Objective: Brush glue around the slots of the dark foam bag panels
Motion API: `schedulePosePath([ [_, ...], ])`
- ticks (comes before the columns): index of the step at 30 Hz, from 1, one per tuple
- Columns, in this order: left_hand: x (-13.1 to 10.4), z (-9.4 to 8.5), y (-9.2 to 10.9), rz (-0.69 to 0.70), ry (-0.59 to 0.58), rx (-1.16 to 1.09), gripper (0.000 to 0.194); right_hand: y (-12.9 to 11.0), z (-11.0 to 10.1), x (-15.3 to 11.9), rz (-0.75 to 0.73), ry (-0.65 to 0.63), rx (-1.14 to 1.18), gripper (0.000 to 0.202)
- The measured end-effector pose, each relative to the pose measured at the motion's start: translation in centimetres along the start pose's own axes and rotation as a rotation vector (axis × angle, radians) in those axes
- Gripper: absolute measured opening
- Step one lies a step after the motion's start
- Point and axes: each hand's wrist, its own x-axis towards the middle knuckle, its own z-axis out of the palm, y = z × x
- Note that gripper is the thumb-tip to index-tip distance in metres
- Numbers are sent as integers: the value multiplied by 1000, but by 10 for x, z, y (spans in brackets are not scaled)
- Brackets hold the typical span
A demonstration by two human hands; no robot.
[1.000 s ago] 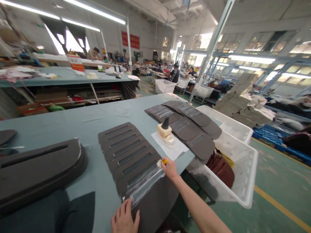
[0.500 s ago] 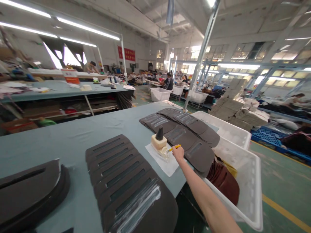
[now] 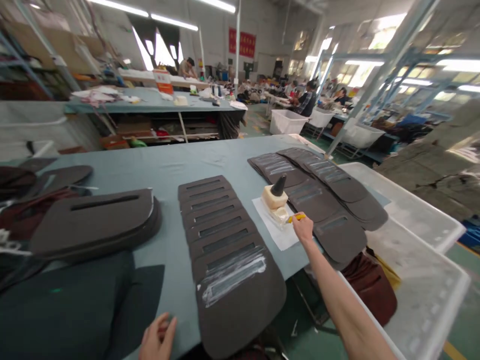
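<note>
Toward the near edge of the table point(image 3: 168, 160), right hand point(image 3: 303, 227): fingers clamped on yellow handle point(image 3: 296, 218), apparently to reach white paste point(image 3: 281, 218).
Left hand point(image 3: 159, 337): thumb and fingers apart.
Paper point(image 3: 288, 239): beneath paste, likely shielding the table.
Slotted panels point(image 3: 240, 317): overlapped to that edge, probably exposing slots.

This is a big workshop, like a room in a factory. A long table point(image 3: 210, 159) has piles of flat dark pieces point(image 3: 243, 312) on it, many with a slot cut in them. Another long table point(image 3: 200, 104) stands behind it, with lots of stuff on top. Farther back, people point(image 3: 308, 102) sit or bend at their work. There are big white tubs point(image 3: 287, 122), long bright lights point(image 3: 174, 22) up high and a red sign point(image 3: 242, 43).
</note>
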Motion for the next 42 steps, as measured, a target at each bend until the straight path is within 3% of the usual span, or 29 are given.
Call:
schedulePosePath([
  [3,9,-1,30,154,52,124,52,-18,11,-42,-110,-105,50,27],
  [6,18,10,66,369,7,258,34,-53,30,-107,-215,-344,222,27],
  [8,19,18,84,435,-12,341,28,-82,46,-154,-281,-463,318,25],
  [11,18,26,100,495,-5,432,27,-118,71,-212,-388,-556,373,20],
  [13,18,29,103,503,11,473,27,-131,86,-232,-462,-581,356,19],
  [16,18,29,104,501,30,506,25,-122,90,-223,-505,-573,272,19],
  [22,17,27,105,499,33,519,26,-69,53,-142,-343,-323,-74,22],
  [25,17,28,104,500,45,533,25,-85,54,-163,-383,-264,-65,22],
  [28,17,30,103,513,46,554,25,-116,73,-212,-578,-433,114,17],
  [30,18,30,103,523,36,565,25,-122,81,-225,-648,-522,155,15],
  [32,19,29,103,526,27,567,26,-109,76,-213,-589,-499,127,16],
  [35,18,28,103,517,21,552,26,-73,57,-167,-409,-341,12,21],
  [37,18,28,103,500,20,535,25,-57,48,-142,-376,-298,-58,24],
  [39,21,27,103,471,10,512,23,-53,48,-130,-408,-295,-90,24],
  [42,34,25,107,424,12,462,20,-69,60,-133,-396,-247,-73,25],
])
